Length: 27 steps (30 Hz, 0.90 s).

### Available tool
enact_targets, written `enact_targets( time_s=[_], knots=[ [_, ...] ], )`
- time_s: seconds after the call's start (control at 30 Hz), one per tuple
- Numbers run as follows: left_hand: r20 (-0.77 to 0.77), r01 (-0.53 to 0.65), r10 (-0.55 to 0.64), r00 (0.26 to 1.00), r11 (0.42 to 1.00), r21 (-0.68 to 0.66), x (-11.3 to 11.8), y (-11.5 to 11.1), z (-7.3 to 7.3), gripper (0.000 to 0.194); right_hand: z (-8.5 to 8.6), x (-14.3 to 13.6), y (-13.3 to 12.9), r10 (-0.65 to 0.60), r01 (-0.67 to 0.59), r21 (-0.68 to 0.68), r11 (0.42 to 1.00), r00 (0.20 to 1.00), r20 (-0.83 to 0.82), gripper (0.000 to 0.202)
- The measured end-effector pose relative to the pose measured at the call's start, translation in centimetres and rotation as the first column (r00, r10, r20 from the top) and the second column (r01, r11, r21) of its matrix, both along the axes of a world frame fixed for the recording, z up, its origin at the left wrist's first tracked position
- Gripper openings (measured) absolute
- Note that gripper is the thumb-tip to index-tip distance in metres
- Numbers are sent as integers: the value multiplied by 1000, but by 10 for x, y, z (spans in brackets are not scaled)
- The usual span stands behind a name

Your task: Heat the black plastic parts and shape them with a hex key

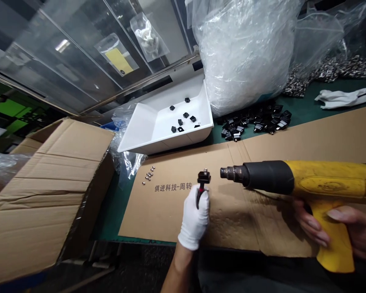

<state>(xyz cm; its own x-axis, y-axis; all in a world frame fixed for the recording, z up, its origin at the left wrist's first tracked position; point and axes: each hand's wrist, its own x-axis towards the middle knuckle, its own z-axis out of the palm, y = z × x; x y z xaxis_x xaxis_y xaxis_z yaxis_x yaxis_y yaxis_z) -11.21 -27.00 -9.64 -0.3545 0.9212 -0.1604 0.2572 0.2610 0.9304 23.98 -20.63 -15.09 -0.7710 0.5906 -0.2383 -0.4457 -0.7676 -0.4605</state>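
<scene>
My left hand (196, 217), in a white glove, is closed around small black pliers (199, 197) with a touch of red. At their tip sits a black block (203, 177) with a metal insert (205, 171) standing up from its top. My bare right hand (332, 228) grips the handle of a yellow heat gun (329, 181). The gun's stepped metal nozzle (232, 173) points left at the block, with a short gap between them. Both are above a cardboard sheet (158, 215). The jaws of the pliers are mostly hidden.
A white bin (146, 122) holds several black blocks. More black blocks (256, 120) are piled beside a big plastic bag (244, 53). Small metal inserts (149, 176) lie on the cardboard. Bags of metal parts (326, 71) and a white glove (344, 97) sit back right; a carton (49, 183) stands left.
</scene>
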Motion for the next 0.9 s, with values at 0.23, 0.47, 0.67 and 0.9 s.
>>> enact_targets(
  time_s=[0.23, 0.47, 0.67, 0.9],
  knots=[
    [-745, -146, 362, 561, 929, 341, -9, 9, -26, 31, -5, 3, 0, 48, -49, 48, 998, 999, 20, 44],
    [-816, -10, 402, 415, 899, 437, -12, 9, -34, 33, 7, 0, 5, 33, -34, 29, 999, 998, 48, 44],
    [-806, -6, 435, 401, 882, 472, -11, 9, -36, 35, 14, 0, 7, 23, -32, 83, 996, 994, 104, 42],
    [-808, 5, 460, 367, 868, 496, -10, 9, -37, 38, 17, 0, 11, 26, -42, 118, 992, 991, 132, 44]
  ],
)
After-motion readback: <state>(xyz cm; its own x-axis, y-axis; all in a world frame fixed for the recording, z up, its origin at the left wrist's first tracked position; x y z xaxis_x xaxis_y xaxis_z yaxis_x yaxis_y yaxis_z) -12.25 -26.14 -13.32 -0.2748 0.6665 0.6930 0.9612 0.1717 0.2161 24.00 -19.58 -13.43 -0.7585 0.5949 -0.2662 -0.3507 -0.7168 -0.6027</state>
